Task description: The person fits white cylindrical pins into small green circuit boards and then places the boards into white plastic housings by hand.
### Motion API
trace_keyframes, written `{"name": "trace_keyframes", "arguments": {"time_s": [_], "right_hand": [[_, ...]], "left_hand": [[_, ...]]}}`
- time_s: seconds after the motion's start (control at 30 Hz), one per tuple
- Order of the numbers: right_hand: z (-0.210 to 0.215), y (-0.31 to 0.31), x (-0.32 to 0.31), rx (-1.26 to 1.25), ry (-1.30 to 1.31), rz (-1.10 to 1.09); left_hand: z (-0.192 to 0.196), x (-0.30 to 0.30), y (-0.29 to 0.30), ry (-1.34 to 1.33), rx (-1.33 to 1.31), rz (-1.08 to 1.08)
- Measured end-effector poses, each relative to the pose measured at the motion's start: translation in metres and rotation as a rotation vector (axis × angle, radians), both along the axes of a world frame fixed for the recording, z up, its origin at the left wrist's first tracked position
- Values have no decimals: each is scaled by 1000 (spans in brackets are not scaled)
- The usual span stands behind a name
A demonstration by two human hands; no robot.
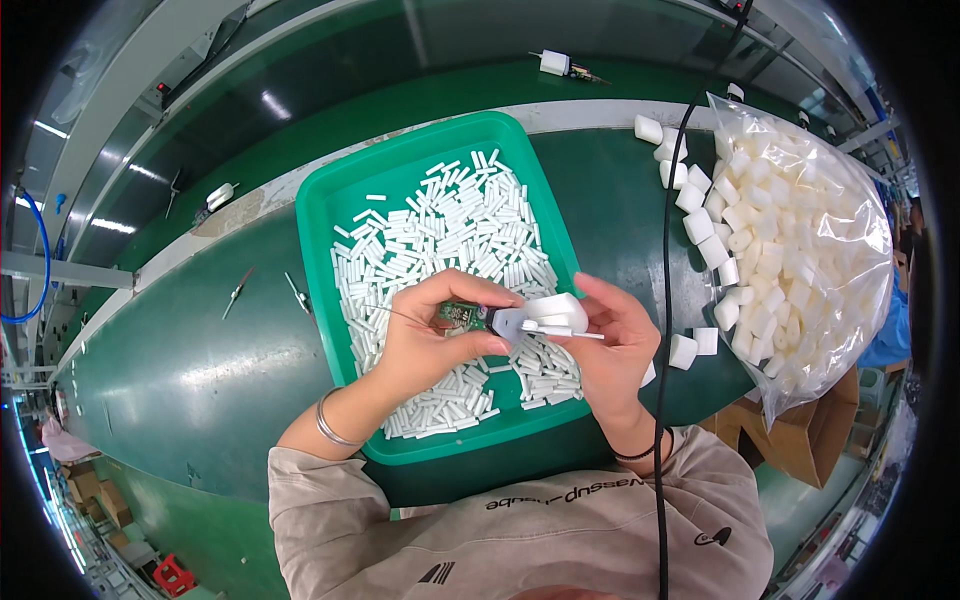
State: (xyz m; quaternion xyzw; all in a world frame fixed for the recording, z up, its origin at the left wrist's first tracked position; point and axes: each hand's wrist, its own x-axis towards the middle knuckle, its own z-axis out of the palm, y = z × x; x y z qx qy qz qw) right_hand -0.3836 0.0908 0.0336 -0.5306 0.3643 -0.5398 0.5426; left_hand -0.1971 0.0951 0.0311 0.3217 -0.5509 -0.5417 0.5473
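My left hand (432, 335) pinches a small green circuit board (461, 316) over the green tray (345, 190). My right hand (615, 345) holds a white plastic housing (545, 312) with a thin white stick jutting out to the right. Board and housing meet between my two hands, above the pile of short white tubes (440, 225) that fills the tray.
A big clear bag of white plastic housings (810, 230) lies at the right, with loose housings (690, 195) spilled beside it. A black cable (667, 300) hangs down across the green belt (180, 360). Small tools (238, 292) lie left of the tray. Cardboard boxes (810, 435) stand lower right.
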Motion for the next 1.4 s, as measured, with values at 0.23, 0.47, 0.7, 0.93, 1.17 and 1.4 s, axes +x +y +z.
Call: {"name": "trace_keyframes", "arguments": {"time_s": [0.23, 0.47, 0.7, 0.93, 1.17, 1.4], "right_hand": [[-4, -2, -2, -158, 19, -8], [-7, 2, -3, -216, 106, -13], [-8, -5, -6, -684, 284, 24], [0, -10, -3, -667, 335, 38], [-4, -10, -8, -597, 317, 7], [-11, -8, -11, -479, 233, 47]], "left_hand": [[4, -2, 2, 117, 111, 97], [6, -4, 1, -44, 11, 20], [8, -5, 2, -85, 96, -75], [8, -5, 3, -172, 96, -39], [9, -7, 3, -177, 39, 56], [18, -10, 4, -242, 112, 56]]}}
